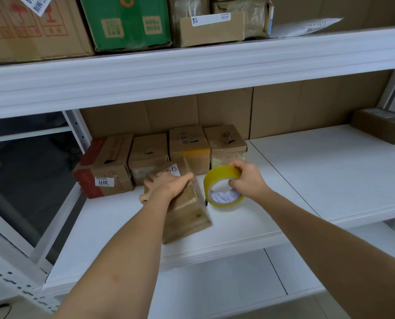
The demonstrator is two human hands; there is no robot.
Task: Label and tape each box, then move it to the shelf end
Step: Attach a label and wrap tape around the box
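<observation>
While four boxes [159, 155] stand in a row at the back of the middle shelf [306, 180], left of centre frame, the taping step looks to be in hand. Centre frame: the left hand [168, 186] lies on top of a small brown box [187, 210], fingers curled over its far edge, pinning it to the shelf. A white label [174, 169] with handwriting sits on the box's far end, so labelling seems done. Just right of the box: the right hand [247, 178] holds a yellow tape roll [224, 187], grip closed through its core and over the rim. Whether a tape end already sticks to the box, I cannot tell. Far right: one box [380, 128] sits alone at the shelf end. Next move likely needs tape drawn across the seam while the left hand keeps the box steady.
</observation>
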